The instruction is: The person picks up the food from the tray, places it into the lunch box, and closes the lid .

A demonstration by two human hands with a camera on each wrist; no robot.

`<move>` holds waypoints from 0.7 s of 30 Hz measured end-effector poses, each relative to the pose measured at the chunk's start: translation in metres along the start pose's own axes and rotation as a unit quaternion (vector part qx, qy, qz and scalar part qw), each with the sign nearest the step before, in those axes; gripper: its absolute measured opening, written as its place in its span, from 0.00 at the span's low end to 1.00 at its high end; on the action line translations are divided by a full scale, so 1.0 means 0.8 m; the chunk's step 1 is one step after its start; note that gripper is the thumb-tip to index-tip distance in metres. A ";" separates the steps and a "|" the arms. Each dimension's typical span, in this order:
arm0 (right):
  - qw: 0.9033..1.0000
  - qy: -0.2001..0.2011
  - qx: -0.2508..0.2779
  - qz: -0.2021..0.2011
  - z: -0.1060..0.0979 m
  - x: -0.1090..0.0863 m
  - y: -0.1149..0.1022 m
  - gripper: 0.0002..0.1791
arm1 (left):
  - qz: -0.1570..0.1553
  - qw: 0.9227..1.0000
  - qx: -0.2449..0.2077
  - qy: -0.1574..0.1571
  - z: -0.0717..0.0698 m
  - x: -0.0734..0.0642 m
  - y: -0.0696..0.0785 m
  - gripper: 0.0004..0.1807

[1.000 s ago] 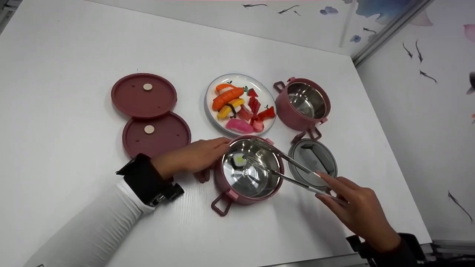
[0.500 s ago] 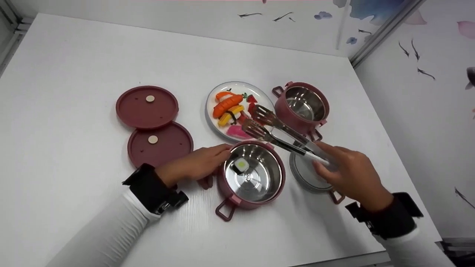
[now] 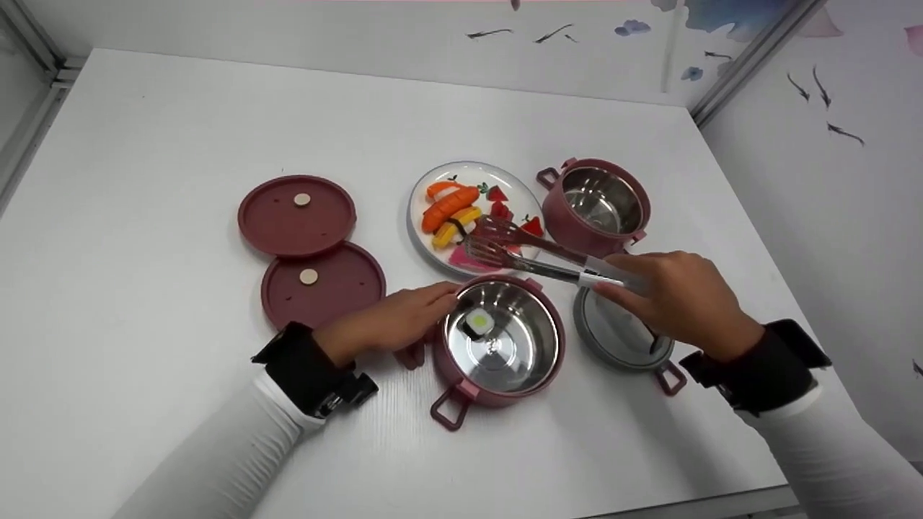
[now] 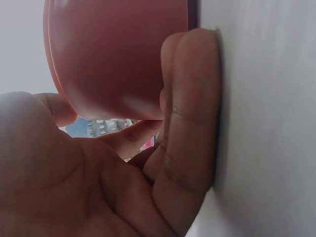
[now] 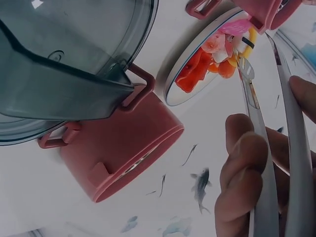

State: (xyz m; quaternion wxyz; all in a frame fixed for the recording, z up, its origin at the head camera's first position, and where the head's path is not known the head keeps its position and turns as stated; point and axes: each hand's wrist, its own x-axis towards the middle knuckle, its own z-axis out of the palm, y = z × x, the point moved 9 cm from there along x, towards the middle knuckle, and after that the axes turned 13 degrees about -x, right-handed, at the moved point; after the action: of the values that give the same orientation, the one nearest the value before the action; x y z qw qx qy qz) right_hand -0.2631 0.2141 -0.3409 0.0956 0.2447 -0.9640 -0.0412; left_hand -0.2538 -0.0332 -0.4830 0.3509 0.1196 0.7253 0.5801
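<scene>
My left hand (image 3: 407, 313) holds the near pink pot (image 3: 497, 398) at its left side. In the left wrist view its thumb is at the rim and its fingers lie along the pot wall (image 4: 118, 59), low by the table. Inside the pot sits a small sushi roll (image 3: 479, 322), white with a green centre. My right hand (image 3: 681, 295) grips metal tongs (image 3: 542, 269), whose slotted ends are spread over the plate (image 3: 418, 238). On that plate are an orange sausage-like piece (image 3: 451, 209), a yellow-topped sushi (image 3: 457, 226), pink and red pieces. Nothing shows pinched between the tong ends.
A second pink pot (image 3: 577, 225) stands right of the plate, its steel inside bare. Under my right hand lies a grey see-through lid (image 3: 613, 331), with a dark red loop handle (image 3: 672, 379) beside it. Two dark red discs (image 3: 296, 223) overlap on the left.
The tongs have risen out of the near pot and moved up over the plate. The sushi roll stays in the pot. My left hand keeps its hold on the pot.
</scene>
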 end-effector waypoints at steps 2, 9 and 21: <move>1.000 0.003 -0.001 0.004 -0.002 -0.001 0.001 0.20 | 0.003 1.000 0.008 -0.004 -0.001 0.001 0.004 0.22; 0.999 0.003 -0.033 -0.010 -0.007 0.001 -0.008 0.21 | -0.004 1.000 0.006 -0.002 -0.001 0.002 -0.001 0.21; 0.999 -0.025 -0.018 -0.023 0.003 0.010 -0.023 0.19 | -0.008 1.000 0.003 -0.008 -0.003 0.004 -0.004 0.22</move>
State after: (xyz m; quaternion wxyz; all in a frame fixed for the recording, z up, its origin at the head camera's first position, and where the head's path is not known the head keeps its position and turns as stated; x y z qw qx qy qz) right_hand -0.2616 0.1943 -0.3442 0.0746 0.2636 -0.9594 -0.0666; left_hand -0.2565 -0.0340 -0.4866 0.3608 0.1194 0.7250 0.5743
